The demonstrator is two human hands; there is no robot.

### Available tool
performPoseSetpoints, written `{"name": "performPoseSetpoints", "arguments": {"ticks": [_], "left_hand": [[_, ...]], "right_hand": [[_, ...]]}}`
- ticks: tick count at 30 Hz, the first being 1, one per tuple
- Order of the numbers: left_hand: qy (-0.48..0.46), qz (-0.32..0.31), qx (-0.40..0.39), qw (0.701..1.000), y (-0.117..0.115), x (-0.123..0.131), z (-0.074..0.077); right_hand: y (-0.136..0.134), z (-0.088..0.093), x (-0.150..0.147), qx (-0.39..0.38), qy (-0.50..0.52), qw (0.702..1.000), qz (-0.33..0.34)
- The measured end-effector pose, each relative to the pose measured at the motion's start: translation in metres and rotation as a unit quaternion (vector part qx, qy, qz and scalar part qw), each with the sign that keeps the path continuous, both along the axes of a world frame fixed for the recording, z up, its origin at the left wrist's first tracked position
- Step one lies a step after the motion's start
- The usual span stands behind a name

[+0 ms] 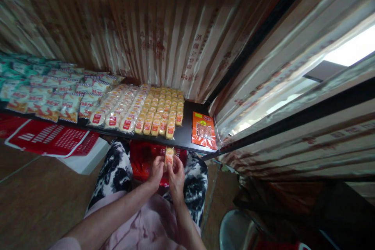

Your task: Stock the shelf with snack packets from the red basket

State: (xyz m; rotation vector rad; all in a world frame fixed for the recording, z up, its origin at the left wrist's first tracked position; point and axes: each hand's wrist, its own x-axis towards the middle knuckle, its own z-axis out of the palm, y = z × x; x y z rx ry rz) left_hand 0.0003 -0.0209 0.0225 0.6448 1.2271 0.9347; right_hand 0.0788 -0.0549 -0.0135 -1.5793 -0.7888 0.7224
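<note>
A small yellow snack packet [169, 155] is held upright between both my hands, just below the front edge of a dark shelf [187, 133]. My left hand [156, 172] pinches its left side. My right hand [176, 174] grips its right side with curled fingers. Directly above, rows of the same yellow packets [162, 111] lie on the shelf. Under my hands a red basket [143, 160] sits between my knees.
Left of the yellow rows lie clear-wrapped round cakes [117, 107] and green-and-red packets [43, 90]. One orange packet [204, 129] lies at the shelf's right end. Taped cardboard walls rise behind and right. A red basket [49, 138] stands lower left, a metal stool [237, 228] lower right.
</note>
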Motion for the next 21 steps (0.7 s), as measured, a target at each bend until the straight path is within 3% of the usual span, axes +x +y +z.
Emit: {"name": "performPoseSetpoints", "arguments": {"ticks": [11, 21], "left_hand": [[0.081, -0.023, 0.083, 0.993, 0.016, 0.01, 0.011], [0.081, -0.027, 0.119, 0.989, 0.039, 0.028, 0.027]], "right_hand": [[0.01, 0.026, 0.013, 0.007, -0.074, 0.997, -0.011], [0.035, 0.045, 0.032, 0.024, -0.13, 0.991, -0.016]]}}
